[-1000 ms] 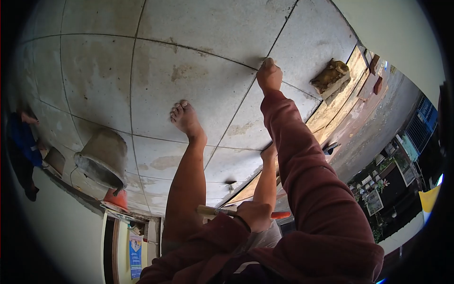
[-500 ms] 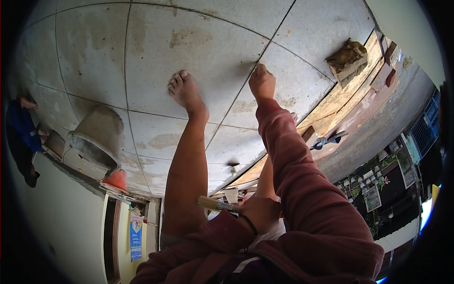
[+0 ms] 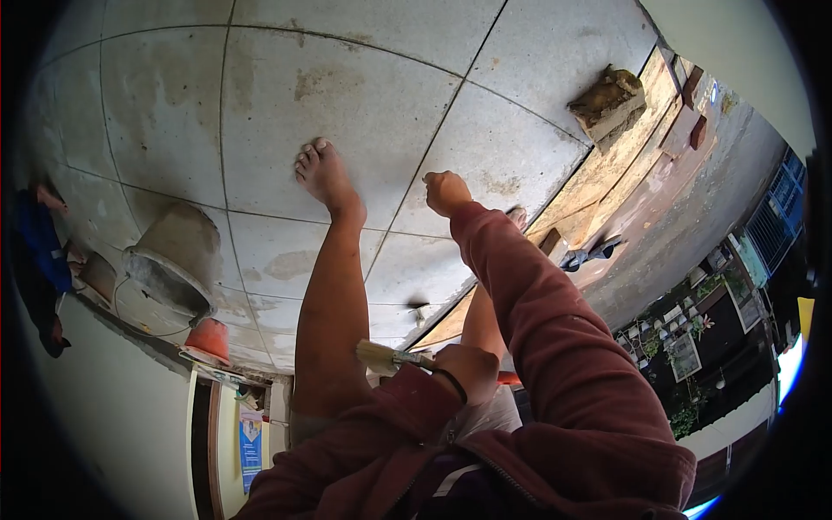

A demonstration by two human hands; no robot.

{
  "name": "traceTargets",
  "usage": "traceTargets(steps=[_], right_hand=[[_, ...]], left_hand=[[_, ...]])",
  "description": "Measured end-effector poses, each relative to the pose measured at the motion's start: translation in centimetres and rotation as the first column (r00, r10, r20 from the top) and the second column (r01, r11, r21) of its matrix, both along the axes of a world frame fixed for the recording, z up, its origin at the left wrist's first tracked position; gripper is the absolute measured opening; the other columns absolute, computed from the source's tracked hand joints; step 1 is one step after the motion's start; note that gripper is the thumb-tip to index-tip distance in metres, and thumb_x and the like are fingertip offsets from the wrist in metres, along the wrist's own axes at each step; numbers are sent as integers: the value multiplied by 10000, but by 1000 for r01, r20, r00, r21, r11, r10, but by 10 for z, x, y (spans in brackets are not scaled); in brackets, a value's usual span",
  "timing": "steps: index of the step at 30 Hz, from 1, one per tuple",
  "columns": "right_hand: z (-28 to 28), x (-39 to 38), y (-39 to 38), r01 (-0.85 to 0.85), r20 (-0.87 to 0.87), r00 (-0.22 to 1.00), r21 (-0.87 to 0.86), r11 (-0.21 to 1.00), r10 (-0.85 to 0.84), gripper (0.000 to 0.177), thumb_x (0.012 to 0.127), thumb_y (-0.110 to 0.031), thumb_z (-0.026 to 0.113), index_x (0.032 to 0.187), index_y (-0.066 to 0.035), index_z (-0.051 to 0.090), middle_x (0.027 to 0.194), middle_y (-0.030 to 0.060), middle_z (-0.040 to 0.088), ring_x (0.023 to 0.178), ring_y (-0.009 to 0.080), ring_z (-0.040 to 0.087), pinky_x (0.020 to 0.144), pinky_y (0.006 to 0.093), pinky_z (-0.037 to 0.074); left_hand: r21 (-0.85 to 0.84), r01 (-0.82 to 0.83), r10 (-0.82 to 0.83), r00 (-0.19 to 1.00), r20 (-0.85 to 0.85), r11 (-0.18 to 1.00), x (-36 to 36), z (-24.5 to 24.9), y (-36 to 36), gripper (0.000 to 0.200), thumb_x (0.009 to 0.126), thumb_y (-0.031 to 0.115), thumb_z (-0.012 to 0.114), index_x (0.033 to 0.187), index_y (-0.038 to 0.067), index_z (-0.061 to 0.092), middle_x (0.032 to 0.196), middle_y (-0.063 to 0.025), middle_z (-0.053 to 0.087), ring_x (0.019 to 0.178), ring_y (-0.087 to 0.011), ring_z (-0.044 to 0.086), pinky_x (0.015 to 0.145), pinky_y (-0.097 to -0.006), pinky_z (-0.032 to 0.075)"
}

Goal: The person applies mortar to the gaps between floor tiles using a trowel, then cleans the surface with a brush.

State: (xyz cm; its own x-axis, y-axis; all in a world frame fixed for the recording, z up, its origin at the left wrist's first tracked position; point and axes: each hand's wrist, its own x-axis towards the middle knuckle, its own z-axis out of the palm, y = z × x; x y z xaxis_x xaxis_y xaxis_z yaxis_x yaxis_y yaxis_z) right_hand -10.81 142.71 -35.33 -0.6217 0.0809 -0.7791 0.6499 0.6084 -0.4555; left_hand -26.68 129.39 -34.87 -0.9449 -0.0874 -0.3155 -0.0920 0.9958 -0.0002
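Floor (image 3: 347, 87), right hand (image 3: 448, 192) low at a joint; left hand (image 3: 468, 371) clamped on brush (image 3: 386, 356).
Right: fingers curled together, floor contact and any small item unclear. Brush: in front of the body, bristles by the left leg (image 3: 334, 295). Vs earlier: right hand closer to the body.

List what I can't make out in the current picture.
All in the head view:
- Middle of the paintbrush handle: hidden by the left hand.
- Anything in the right hand: hidden by its curled fingers.
- Most of the right foot: behind the right forearm.
- What the bucket holds: too shadowed.
- Smaller print on the poster: too small.
- The other person's work: small, dark, near the left edge.
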Motion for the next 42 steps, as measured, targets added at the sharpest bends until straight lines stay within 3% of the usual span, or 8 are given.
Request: traceTargets(steps=[2, 5, 13, 21, 25, 27, 31, 42], right_hand=[[10, -25, 41, 259, -104, 964, 158, 953, -245, 134, 772, -94, 517, 856, -44, 609, 778, 219, 622, 732, 375, 607, 648, 448, 483], [44, -52, 111, 418, -227, 905, 309, 854, -360, 132, 790, -110, 542, 907, -73, 594, 777, 202, 626, 737, 377, 606, 660, 446, 481], [39, -132, 286, 671, -469, 729, 344, 657, -499, 150, 776, -113, 537, 885, -85, 636, 742, 195, 623, 711, 350, 615, 645, 405, 484], [-11, -276, 377, 532, -524, 824, 587, 610, -215, 212, 785, -135, 471, 876, -58, 646, 828, 216, 630, 821, 380, 605, 756, 430, 478], [-25, -293, 389, 440, -436, 882, 625, 645, -179, 210, 757, -132, 482, 849, -31, 641, 847, 223, 627, 822, 379, 606, 759, 440, 481], [-31, -291, 382, 363, -391, 914, 666, 652, -108, 200, 751, -131, 490, 836, -28, 638, 844, 218, 628, 815, 375, 608, 750, 438, 485], [-19, -276, 345, 123, -238, 970, 657, 744, 50, 167, 726, -118, 520, 804, -14, 625, 829, 215, 626, 812, 370, 610, 735, 426, 494], [17, -420, 276, 18, -636, 673, 524, 852, 377, 216, 737, -17, 464, 896, -17, 611, 860, 215, 605, 778, 378, 597, 708, 433, 488]], left_hand=[[168, 171, -231, 855, 465, 971, 9, 82, 30, 230, 799, 202, 409, 860, 46, 566, 890, -120, 572, 893, -255, 524, 825, -372, 379], [684, 137, -659, -185, 729, 717, 53, 274, 97, 181, 698, 162, 518, 759, 49, 647, 723, -161, 635, 730, -274, 639, 718, -391, 487], [664, 154, -631, -218, 745, 732, 8, 267, 109, 280, 739, 241, 522, 926, 67, 637, 818, -126, 648, 785, -275, 627, 710, -374, 482], [694, 71, -656, 407, 636, 717, -15, 271, 100, 152, 715, 259, 615, 682, 111, 603, 516, -72, 574, 502, -241, 606, 494, -366, 485], [-149, 163, -122, 960, 253, 975, -35, 37, 43, 174, 725, 290, 585, 739, 117, 607, 572, -72, 595, 593, -238, 621, 531, -367, 490], [-17, 238, -206, 872, 444, 971, -31, 81, 68, 192, 730, 305, 570, 768, 120, 609, 600, -72, 606, 638, -236, 629, 549, -368, 492], [649, 86, -652, 8, 758, 756, -13, 288, 142, 236, 740, 335, 541, 824, 126, 612, 656, -72, 627, 728, -233, 644, 586, -369, 496], [719, 15, -718, 83, 691, 694, -14, 269, 142, 254, 761, 253, 524, 915, 68, 603, 806, -85, 657, 767, -240, 642, 685, -371, 498]])
